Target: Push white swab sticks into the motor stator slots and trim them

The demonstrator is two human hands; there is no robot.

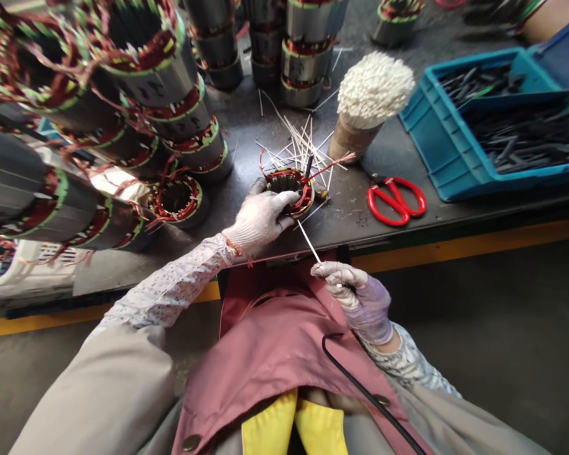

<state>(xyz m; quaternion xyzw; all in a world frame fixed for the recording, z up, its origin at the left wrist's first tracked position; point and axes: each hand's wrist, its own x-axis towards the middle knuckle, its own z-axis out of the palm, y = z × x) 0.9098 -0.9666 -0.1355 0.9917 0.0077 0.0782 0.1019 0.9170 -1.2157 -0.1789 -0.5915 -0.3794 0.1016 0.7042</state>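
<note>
My left hand (264,218), in a pale knit glove, grips a motor stator (304,201) on the bench, with fingers at its far side and thumb over the rim. Red copper windings ring the stator, and a black sleeve (309,165) and a twist of bare-ended lead wires (334,162) stick out from it. In front of the bench edge, my gloved right hand (353,292) pinches a thin white cord (309,241). That cord runs up in a straight line to the stator's near side; where it enters the winding is hidden.
Loose white cords (308,139) lie scattered behind the stator. A tub of bundled white cords (375,88) and red-handled scissors (396,201) stand to its right. Beyond is a blue bin (507,180) of black sleeves. Stacked stators (171,120) crowd the left. Another person's arm (550,22) shows top right.
</note>
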